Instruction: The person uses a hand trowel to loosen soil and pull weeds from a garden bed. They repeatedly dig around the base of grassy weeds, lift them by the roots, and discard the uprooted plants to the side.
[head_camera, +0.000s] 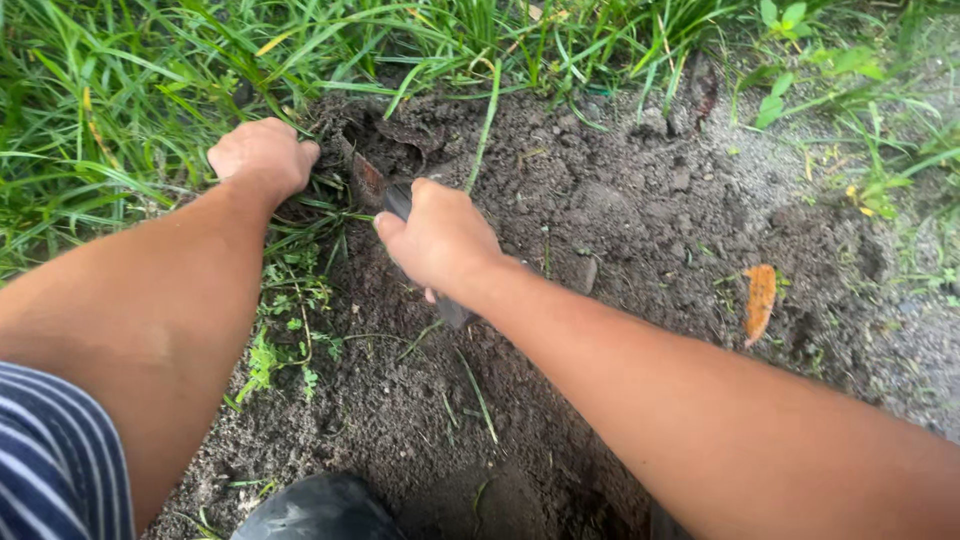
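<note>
Two hands: right hand (440, 240) wraps trowel (400, 205), blade buried; left hand (262, 155) fisted, seemingly clutching grass (300, 235)

Grass (150, 80) behind and left of the dug soil (620, 220); trowel (372, 182) in the soil between left hand (262, 155) and right hand (440, 240); fallen leaf (760, 300) on soil far right; boot (320, 508) nearest.

Crumbly matt soil (620, 220), rusty metal trowel blade (366, 180), smooth dark handle (452, 312), glossy black boot (320, 510)
</note>
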